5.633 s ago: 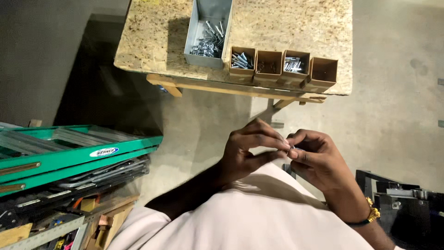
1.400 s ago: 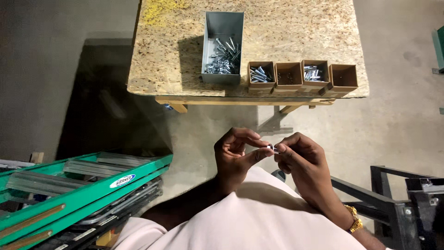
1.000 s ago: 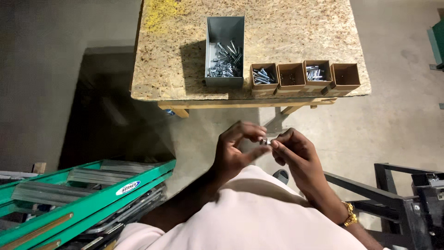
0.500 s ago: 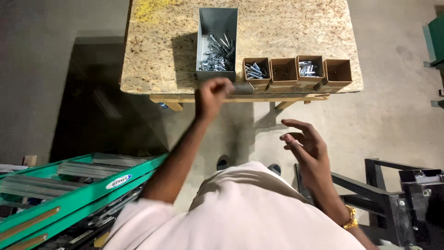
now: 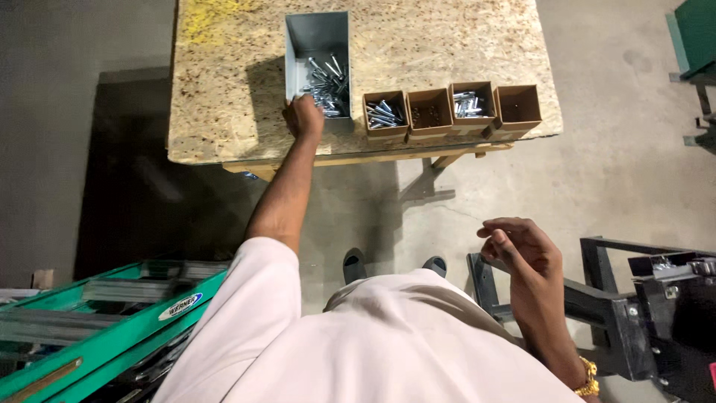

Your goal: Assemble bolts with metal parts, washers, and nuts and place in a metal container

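The person stands over a speckled stone-topped surface (image 5: pixel 224 112) with the left hand (image 5: pixel 304 116) stretched out to the near end of a grey metal bin (image 5: pixel 319 45), its fingers curled down at the bin's near left corner beside the heap of silver bolts (image 5: pixel 327 80) lying in the near half; whether they have closed on a bolt I cannot tell from here, since the knuckles hide the tips. The right hand (image 5: pixel 520 245) hangs back near the body, well apart from the surface, fingers loosely curled with thumb and forefinger close together, and nothing can be made out between them. To the right of the bin stand four small brown cardboard boxes (image 5: pixel 451 108) in a row along the near edge, the first and third showing silver pieces, the second only a few dark specks on its floor, the last looking bare. To do this reach well, I would say the fingers should single out one bolt from the edge of the heap rather than dig into the tangle, lifting it clear by the shank so that no neighbours are dragged over the bin's low wall. A green ladder (image 5: pixel 97 313) lies at the lower left
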